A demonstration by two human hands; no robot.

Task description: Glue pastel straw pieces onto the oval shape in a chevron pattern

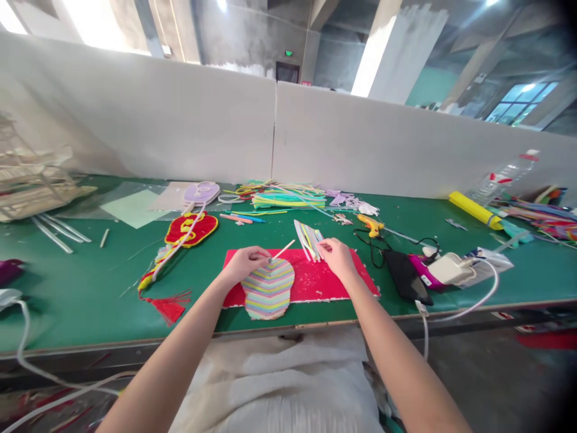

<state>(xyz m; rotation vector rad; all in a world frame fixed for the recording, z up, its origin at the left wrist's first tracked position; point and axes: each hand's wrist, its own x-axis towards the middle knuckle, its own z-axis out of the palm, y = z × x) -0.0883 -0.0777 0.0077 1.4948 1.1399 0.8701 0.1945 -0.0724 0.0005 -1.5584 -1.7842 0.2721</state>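
Note:
My left hand [249, 263] is at the upper left edge of a rounded, chevron-striped pastel piece [269, 291], its fingers closed on that edge. A short pale pipe cleaner [285, 248] slants up from the piece's top, close to those fingertips. My right hand [336, 257] has its fingertips closed at the right side of a small row of pastel pipe cleaner lengths [308, 239], apparently pinching one. Under both lies a red board [331, 284] with pale fluff scattered on it; the striped piece overhangs its front edge.
A yellow glue gun [370, 225], a black phone [406, 273] and a white charger [452, 269] with cable lie right. Bundled pipe cleaners [288, 197] lie behind. A red-and-yellow ornament [192, 230] with tassel [169, 308] is left. A white partition [180, 120] backs the table.

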